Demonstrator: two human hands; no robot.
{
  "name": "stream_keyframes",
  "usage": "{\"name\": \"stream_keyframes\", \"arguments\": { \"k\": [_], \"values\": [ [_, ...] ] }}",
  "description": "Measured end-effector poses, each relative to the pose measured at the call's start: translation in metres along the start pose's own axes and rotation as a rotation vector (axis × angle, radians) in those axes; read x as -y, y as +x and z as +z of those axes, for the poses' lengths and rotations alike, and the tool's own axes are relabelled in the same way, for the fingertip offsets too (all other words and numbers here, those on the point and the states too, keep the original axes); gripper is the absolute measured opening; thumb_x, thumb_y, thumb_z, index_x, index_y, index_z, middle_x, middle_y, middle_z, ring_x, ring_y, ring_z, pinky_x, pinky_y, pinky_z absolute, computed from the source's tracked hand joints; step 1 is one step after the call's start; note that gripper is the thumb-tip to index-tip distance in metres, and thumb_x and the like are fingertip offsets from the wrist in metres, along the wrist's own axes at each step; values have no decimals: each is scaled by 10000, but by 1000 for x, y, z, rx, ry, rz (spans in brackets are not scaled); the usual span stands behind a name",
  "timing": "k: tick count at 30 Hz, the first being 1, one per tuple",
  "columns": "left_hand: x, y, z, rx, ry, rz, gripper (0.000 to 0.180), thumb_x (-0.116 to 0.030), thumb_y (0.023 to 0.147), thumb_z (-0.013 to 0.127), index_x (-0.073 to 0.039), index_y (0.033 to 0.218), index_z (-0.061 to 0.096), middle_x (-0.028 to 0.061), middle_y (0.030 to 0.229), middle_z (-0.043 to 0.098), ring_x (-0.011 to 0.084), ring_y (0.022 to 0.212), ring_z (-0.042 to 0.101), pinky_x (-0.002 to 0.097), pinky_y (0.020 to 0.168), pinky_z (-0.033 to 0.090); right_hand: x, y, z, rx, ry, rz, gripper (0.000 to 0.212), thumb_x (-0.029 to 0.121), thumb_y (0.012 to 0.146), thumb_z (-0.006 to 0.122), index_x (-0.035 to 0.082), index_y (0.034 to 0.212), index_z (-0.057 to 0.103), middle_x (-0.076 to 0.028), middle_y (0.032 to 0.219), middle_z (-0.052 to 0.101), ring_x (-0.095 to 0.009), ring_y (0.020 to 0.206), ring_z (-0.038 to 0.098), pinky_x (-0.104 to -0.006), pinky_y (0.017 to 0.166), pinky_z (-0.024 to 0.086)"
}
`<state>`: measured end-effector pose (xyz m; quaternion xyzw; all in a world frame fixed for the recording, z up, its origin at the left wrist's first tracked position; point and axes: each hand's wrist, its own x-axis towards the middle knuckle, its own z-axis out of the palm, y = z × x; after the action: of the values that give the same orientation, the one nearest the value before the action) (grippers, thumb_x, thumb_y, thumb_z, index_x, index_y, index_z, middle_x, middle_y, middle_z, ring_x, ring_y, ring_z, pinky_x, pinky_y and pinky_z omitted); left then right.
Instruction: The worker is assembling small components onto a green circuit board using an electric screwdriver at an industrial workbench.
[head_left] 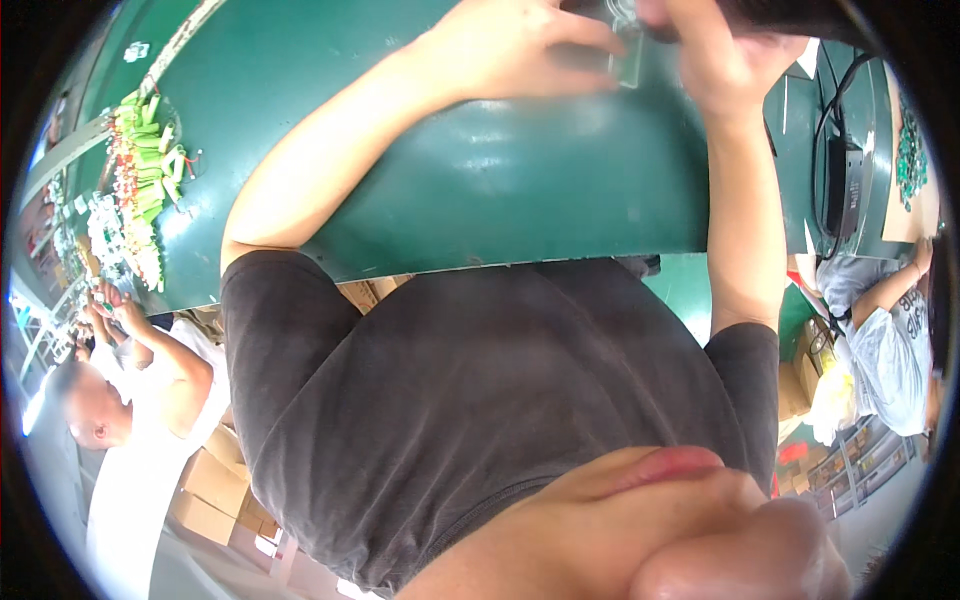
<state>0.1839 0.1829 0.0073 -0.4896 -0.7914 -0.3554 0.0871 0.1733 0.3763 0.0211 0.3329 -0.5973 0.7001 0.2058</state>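
Note:
My left hand (520, 45) reaches in at the top of the view, blurred, its fingers apart and pointing right toward a small clear plastic piece (627, 60). That piece lies between my two hands, its upper end cut off by the frame edge. My right hand (725, 65) is on the other side of it, fingers curled, fingertips beside the clear piece. A dark shape (790, 14) runs along the top edge by my right hand. I cannot make out what it is, nor what those fingers hold.
On the green table (480, 200), a row of green-wrapped parts with red wires (145, 170) lies at left, beside clear plastic pieces (105, 225). A black power adapter (845, 190) with cables stands right, near a tray of small green parts (910, 160). People sit on both sides.

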Motion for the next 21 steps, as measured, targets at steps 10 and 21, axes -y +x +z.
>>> {"name": "stream_keyframes", "arguments": {
  "k": [10, 21],
  "values": [
    [1, -11, 7, 25, 23, -89, 288, -330, 797, 812, -156, 1013, 735, 97, 1416, 575, 299, 1244, 591, 448, 1029, 503, 3, -8, 5, -69, -21, 40, 662, -46, 907, 637, 35, 1457, 277, -47, 773, 571, -87, 594, 544, -201, 568, 438],
    [-1, -9, 5, 47, 64, -70, 335, -350, 815, 805, -165, 1081, 719, 158, 1441, 530, 371, 1270, 559, 479, 1039, 489, 6, -1, 5, -48, 106, 80, 591, -162, 878, 642, -45, 1391, 375, -110, 840, 678, -135, 638, 617, -246, 620, 504]
  ]
}}
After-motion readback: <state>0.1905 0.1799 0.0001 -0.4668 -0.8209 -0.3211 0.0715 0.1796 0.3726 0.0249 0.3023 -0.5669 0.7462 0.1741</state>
